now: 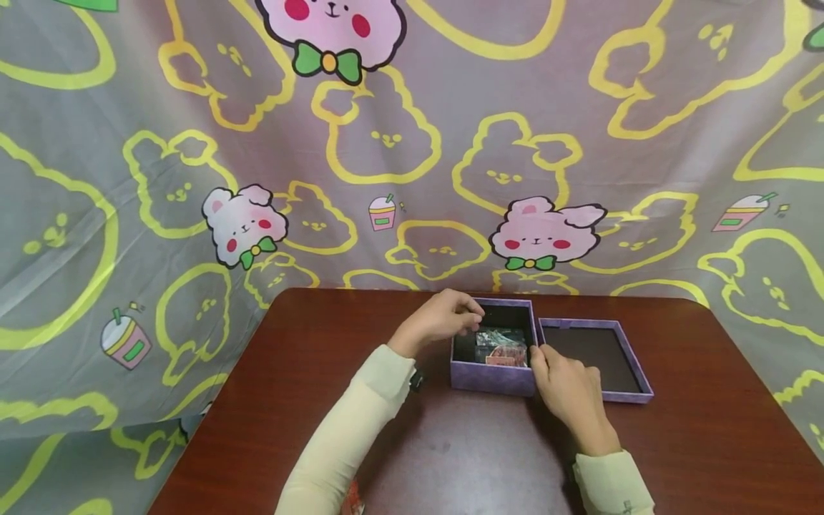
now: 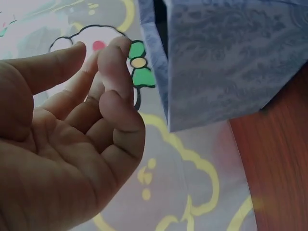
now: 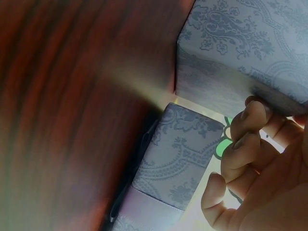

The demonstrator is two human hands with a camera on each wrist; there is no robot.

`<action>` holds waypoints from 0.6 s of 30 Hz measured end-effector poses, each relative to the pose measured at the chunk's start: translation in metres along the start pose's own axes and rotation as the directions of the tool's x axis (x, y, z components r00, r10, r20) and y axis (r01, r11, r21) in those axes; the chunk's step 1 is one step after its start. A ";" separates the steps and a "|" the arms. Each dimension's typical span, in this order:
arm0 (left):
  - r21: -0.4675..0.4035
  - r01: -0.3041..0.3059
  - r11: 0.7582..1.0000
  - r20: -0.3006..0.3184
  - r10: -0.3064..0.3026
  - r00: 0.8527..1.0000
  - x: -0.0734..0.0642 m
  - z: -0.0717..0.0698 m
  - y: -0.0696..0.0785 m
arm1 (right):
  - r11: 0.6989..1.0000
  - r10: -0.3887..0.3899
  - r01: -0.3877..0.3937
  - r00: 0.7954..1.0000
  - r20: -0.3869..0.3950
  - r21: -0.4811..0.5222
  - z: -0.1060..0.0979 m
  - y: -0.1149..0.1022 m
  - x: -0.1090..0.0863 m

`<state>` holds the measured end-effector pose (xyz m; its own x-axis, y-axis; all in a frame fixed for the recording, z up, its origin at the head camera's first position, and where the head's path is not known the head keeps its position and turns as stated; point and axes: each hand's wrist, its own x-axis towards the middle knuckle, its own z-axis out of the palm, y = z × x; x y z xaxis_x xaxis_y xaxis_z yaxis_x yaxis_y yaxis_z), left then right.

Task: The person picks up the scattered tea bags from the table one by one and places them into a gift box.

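An uncovered purple patterned box (image 1: 492, 380) with a dark inside stands toward the back of the table. Inside it lie glossy printed items (image 1: 502, 348), whose kind I cannot tell. My left hand (image 1: 444, 318) hovers over the box's left rim with loosely bent fingers. In the left wrist view the thumb is apart from the fingers and nothing lies between them. My right hand (image 1: 569, 386) grips the box's right wall near the front corner. The right wrist view shows its fingertips (image 3: 252, 113) against the box's patterned side.
The shallow lid (image 1: 634, 365) lies just right of the box, dark inside up. A small orange-red item (image 1: 352, 499) is partly hidden by the left sleeve. Behind the brown wooden table (image 1: 322, 336) hangs a cartoon-printed cloth (image 1: 425, 214).
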<state>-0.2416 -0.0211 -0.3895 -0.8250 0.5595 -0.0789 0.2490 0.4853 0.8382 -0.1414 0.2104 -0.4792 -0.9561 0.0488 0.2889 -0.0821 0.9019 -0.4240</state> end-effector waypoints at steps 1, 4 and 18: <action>-0.002 -0.009 1.000 -0.002 0.009 1.000 -0.005 -0.003 -0.001 | 1.000 0.000 0.000 1.000 0.001 0.000 0.000 0.000 0.000; -0.005 -0.028 1.000 0.005 0.028 1.000 -0.019 -0.008 -0.004 | 1.000 0.002 -0.002 1.000 0.005 0.000 0.000 0.000 0.000; -0.092 -0.028 0.995 0.069 0.034 0.997 -0.069 -0.022 -0.013 | 1.000 0.008 -0.008 1.000 0.018 0.004 0.001 0.000 0.001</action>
<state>-0.1991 -0.0808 -0.3832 -0.7793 0.6206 -0.0870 0.2238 0.4054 0.8863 -0.1428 0.2098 -0.4796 -0.9617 0.0486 0.2697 -0.0750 0.8999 -0.4296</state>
